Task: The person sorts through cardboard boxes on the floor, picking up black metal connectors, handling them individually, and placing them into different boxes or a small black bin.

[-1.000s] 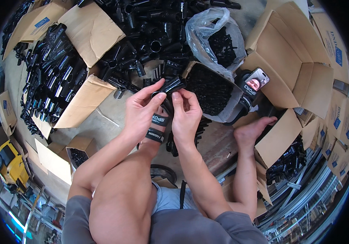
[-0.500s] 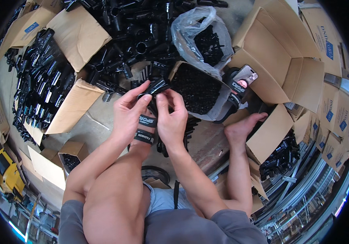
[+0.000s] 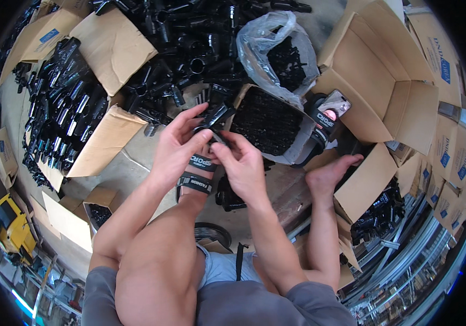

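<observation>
pinching a small black plastic fitting between thumb and fingertips of the left hand, held up just above the raised left knee. right hand close beside, fingers curled in and pressed to the fitting's lower end, touching the left thumb. below the hands, a sandalled left foot with black straps. just beyond the fitting, an open tray lined with clear plastic, packed with small dark pieces. further out, a clear plastic bag of black parts, a loose heap of black fittings spread on flattened cardboard. to the right, a bare right foot, a phone propped near an open cardboard box.
</observation>
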Available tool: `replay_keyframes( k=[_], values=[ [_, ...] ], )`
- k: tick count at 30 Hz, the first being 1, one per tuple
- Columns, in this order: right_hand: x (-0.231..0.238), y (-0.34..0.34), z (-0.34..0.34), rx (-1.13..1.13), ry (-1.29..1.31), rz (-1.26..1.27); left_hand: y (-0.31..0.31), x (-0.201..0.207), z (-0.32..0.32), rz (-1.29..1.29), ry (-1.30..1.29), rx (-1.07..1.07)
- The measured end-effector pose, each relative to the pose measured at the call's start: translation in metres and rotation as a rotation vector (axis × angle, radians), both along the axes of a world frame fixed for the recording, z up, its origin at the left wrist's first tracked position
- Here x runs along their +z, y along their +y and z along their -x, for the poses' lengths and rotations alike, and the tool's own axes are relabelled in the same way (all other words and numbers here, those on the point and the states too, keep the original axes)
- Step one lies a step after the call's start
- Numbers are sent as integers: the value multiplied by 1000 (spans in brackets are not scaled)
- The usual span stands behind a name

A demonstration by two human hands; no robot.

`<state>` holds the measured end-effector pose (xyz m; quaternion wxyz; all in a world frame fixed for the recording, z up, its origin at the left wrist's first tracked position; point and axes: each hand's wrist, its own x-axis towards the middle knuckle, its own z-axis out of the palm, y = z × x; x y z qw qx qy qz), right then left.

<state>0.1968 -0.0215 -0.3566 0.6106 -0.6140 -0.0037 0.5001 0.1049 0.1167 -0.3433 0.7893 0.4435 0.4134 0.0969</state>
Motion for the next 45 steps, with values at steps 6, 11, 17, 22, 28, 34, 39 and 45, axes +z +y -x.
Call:
replay_keyframes(
  k=[6, 11, 17, 22, 28, 34, 39, 45],
  values=[
    [-2, -25, -20, 227, -186, 136, 41, -3, -4, 22, 42, -521],
    [22, -26, -34, 440, -400, 267, 37, -16, -3, 134, -16, -532],
    [39, -28, -55, 632, -527, 331, 24, -14, -2, 131, 4, -479],
    [41, -29, -59, 710, -566, 261, 14, -20, 3, 110, 7, -459],
    [3, -1, -133, 363, -797, 232, 15, -24, 6, 111, -65, -385],
    [-68, 43, -230, 745, -1218, 807, 13, -16, 1, 178, -55, -317],
    [-73, 47, -222, 678, -1240, 799, 11, -26, 9, 283, -90, -181],
    [-13, 15, -159, -116, -897, 173, 12, -18, 11, 416, -108, 40]
  ],
)
